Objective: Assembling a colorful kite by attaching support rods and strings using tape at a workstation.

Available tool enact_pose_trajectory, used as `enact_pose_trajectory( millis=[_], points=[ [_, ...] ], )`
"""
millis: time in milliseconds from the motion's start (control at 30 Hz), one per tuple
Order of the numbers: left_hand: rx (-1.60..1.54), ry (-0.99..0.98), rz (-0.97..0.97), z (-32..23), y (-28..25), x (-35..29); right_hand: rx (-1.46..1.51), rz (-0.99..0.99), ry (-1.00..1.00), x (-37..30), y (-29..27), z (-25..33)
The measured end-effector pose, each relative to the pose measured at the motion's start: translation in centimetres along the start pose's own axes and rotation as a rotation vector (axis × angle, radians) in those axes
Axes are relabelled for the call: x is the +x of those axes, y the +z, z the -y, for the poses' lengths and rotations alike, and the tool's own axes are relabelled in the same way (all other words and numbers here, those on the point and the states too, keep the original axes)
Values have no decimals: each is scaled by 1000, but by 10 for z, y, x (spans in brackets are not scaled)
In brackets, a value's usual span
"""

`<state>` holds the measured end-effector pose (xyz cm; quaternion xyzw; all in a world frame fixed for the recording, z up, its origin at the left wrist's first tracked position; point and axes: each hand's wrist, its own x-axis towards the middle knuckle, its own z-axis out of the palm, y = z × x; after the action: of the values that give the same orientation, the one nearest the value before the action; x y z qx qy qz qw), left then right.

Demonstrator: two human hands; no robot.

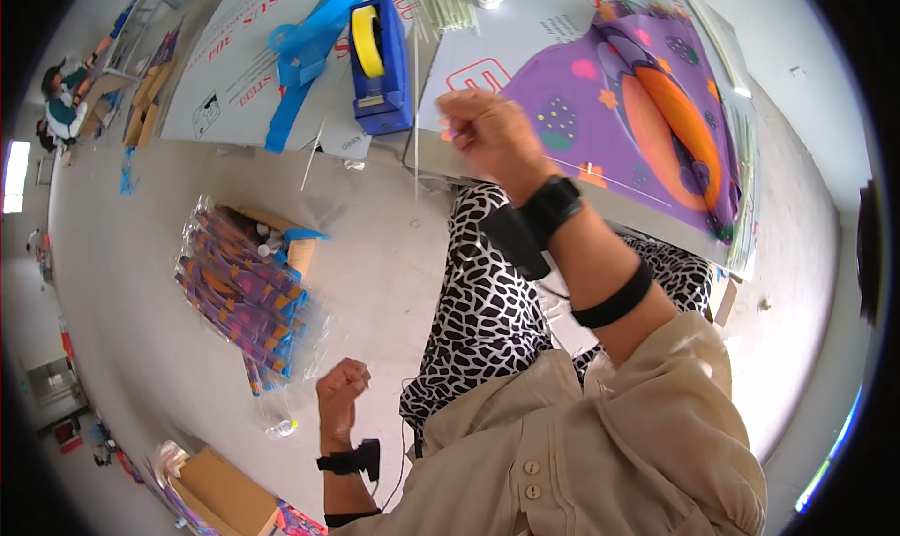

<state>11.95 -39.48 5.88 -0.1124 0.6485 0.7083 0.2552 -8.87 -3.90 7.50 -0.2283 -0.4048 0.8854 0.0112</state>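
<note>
My right hand is raised over the near edge of the table, its fingers drawn into a pinch; whatever may be between them is too small to make out. Just left of it stands a blue tape dispenser with a yellow roll. To its right lies a purple printed sheet with an orange and purple folded part and a thin white rod across its near side. My left hand hangs low beside my lap, fingers curled, with nothing seen in it.
Blue ribbon and a bundle of pale thin rods lie on the table, whose top has printed grey film. Thin rods jut past its edge. On the floor are plastic-wrapped purple pieces and an open cardboard box.
</note>
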Motion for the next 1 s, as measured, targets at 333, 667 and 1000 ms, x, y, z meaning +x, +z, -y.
enact_pose_trajectory(
  millis=[333, 667, 1000],
  points=[
    [652, 274, 389, -117, 92, 96, 330, -194, -152, -150, -201, 133],
    [660, 249, 464, -135, 167, 171, 369, -456, -184, -219, -300, 85],
    [803, 246, 369, -129, 179, 235, 256, -531, -210, -175, -319, 75]
  ],
)
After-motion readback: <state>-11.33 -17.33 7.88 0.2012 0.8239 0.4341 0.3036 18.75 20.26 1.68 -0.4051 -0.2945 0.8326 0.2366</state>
